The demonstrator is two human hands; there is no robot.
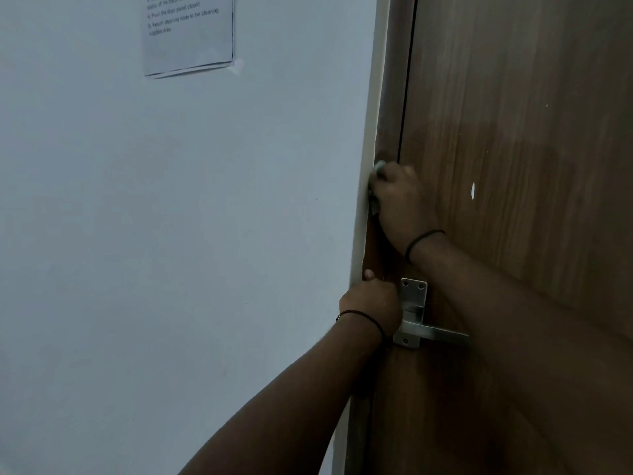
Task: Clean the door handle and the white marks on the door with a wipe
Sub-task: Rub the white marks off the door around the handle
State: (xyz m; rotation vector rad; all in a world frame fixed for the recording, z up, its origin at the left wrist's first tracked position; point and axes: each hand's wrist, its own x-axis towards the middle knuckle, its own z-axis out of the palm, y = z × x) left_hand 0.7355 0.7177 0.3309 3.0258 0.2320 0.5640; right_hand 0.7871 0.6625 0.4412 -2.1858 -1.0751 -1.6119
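Note:
A brown wooden door fills the right side. Its metal handle sticks out to the right from a steel plate. My right hand is closed on a pale wipe and presses it against the door's left edge, well above the handle. My left hand curls around the door edge right beside the steel plate, thumb up; its fingers are hidden behind the edge. A white mark shows on the door panel to the right of my right hand, with tiny white specks higher up.
A pale wall fills the left side, meeting the cream door frame. A printed paper notice is taped high on the wall. Both my forearms reach in from the bottom and right.

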